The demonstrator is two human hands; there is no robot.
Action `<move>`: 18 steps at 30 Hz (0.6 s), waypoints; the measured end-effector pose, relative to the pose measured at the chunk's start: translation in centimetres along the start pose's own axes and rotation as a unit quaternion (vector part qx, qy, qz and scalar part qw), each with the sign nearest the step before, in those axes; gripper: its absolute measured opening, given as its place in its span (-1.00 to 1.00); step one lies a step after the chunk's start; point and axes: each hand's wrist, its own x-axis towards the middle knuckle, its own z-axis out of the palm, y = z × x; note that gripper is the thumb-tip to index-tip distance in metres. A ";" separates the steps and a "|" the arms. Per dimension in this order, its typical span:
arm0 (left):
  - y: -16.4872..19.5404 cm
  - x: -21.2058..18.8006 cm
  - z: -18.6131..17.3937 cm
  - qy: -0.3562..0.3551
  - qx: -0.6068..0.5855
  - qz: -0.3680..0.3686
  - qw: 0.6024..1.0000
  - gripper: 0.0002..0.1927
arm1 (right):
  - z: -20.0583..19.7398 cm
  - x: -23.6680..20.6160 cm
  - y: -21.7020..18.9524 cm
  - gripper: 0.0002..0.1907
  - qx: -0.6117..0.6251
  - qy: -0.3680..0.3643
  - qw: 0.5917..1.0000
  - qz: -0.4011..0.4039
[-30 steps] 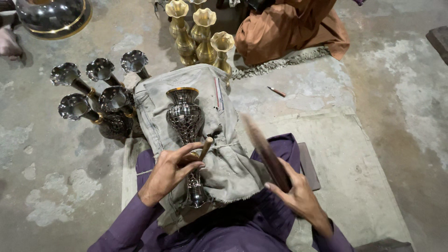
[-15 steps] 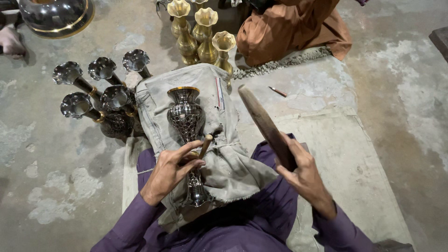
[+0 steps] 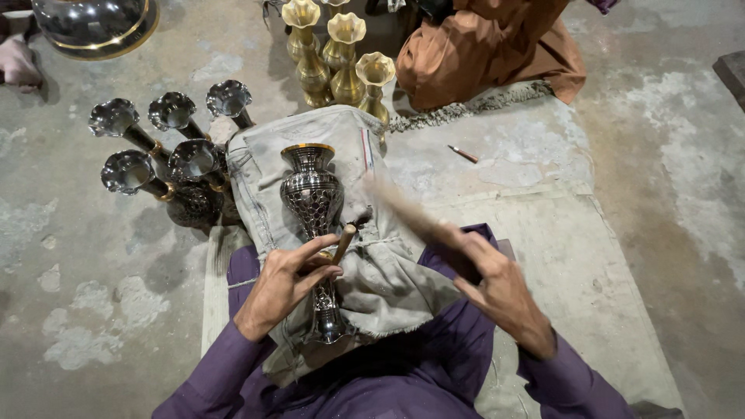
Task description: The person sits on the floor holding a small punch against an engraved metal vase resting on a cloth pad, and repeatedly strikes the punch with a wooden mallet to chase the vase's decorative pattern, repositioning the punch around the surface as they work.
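The left hand (image 3: 287, 281) grips a thin wooden-handled chisel (image 3: 344, 242) against the dark engraved metal vase (image 3: 313, 203) lying on grey cloth (image 3: 388, 271); the right hand (image 3: 497, 291) is clamped on a blurred wooden mallet (image 3: 411, 217).

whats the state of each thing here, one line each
dark engraved vase: lying on the grey cloth, over the lap
chisel: pinched in the left hand, tip against the vase
wooden mallet: gripped in the right hand, motion-blurred
dark vases: grouped on the floor, tilted
brass vases: standing upright
small tool: lying loose on the floor
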 end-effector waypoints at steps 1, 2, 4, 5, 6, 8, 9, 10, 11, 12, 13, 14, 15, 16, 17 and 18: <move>0.0 0.1 0.1 -0.005 -0.005 -0.004 1.000 -0.47 | 0.0 0.0 0.0 -0.06 -0.027 -0.029 0.998 0.041; 0.0 0.1 0.1 -0.010 -0.010 -0.007 1.000 -0.47 | 0.1 0.1 -0.2 -0.09 -0.054 -0.058 0.993 0.083; 0.0 0.1 0.1 -0.016 -0.015 -0.013 1.000 -0.46 | 0.1 0.2 -0.6 -0.10 -0.018 -0.062 0.992 0.112; 0.0 0.1 0.1 -0.015 -0.016 -0.014 1.000 -0.46 | 0.0 0.3 -0.8 -0.09 0.045 -0.036 0.994 0.097; 0.0 0.1 0.0 -0.014 -0.016 -0.016 1.000 -0.46 | -0.1 0.4 -1.1 -0.07 0.108 -0.010 0.991 0.082; 0.0 0.0 0.0 -0.009 -0.015 -0.010 1.000 -0.47 | -0.5 0.4 -1.5 -0.09 -0.031 -0.065 0.991 0.109; 0.0 0.0 0.0 -0.007 -0.014 -0.007 1.000 -0.48 | -0.7 0.4 -1.6 -0.10 -0.100 -0.090 0.983 0.123; 0.0 0.0 0.0 -0.009 -0.015 -0.008 1.000 -0.47 | -0.7 0.4 -1.6 -0.10 -0.038 -0.042 0.995 0.078; 0.0 0.0 0.0 -0.010 -0.016 -0.010 1.000 -0.47 | -0.7 0.4 -1.6 -0.09 0.024 0.007 0.999 0.032; 0.0 0.0 0.0 -0.011 -0.017 -0.012 1.000 -0.46 | -0.7 0.4 -1.5 -0.08 0.086 0.055 0.995 -0.014; 0.0 0.0 0.0 -0.007 -0.017 -0.004 1.000 -0.46 | -0.6 0.4 -1.4 -0.11 0.031 0.008 0.999 0.018; -0.1 0.0 0.0 -0.003 -0.017 0.004 1.000 -0.46 | -0.5 0.4 -1.2 -0.13 -0.024 -0.039 0.998 0.051; -0.1 0.0 -0.1 0.000 -0.017 0.013 1.000 -0.46 | -0.4 0.3 -1.0 -0.16 -0.080 -0.085 0.990 0.083; -0.2 0.1 -0.1 -0.005 -0.018 0.008 1.000 -0.45 | -0.2 0.3 -0.8 -0.15 -0.063 -0.073 0.990 0.100; -0.3 0.1 -0.1 -0.011 -0.019 0.003 1.000 -0.45 | 0.0 0.2 -0.6 -0.14 -0.046 -0.063 0.990 0.116; -0.3 0.0 -0.1 -0.015 -0.021 -0.002 1.000 -0.45 | 0.1 0.1 -0.5 -0.14 -0.029 -0.053 0.989 0.132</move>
